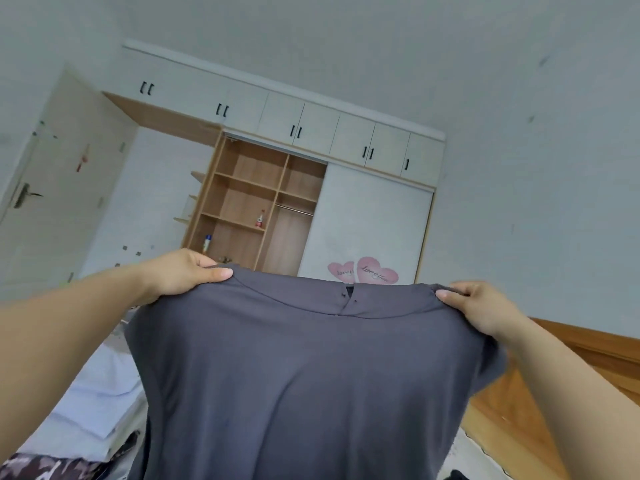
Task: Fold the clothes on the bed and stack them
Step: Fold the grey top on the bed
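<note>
A dark grey T-shirt point(304, 375) hangs spread out in front of me, neckline at the top. My left hand point(183, 275) grips its left shoulder and my right hand point(481, 306) grips its right shoulder, both raised at about the same height. The shirt's body drops down past the bottom of the frame and hides most of the bed. At the lower left lie folded pale blue-white clothes point(93, 403) on the bed, and a camouflage-patterned garment point(45, 467) shows at the bottom left corner.
Behind the shirt stands a wardrobe point(249, 202) with open wooden shelves holding two bottles, a white sliding door with pink heart stickers point(363, 273), and upper cabinets. A room door point(52, 188) is at the left. A wooden bed frame point(540, 393) runs along the right.
</note>
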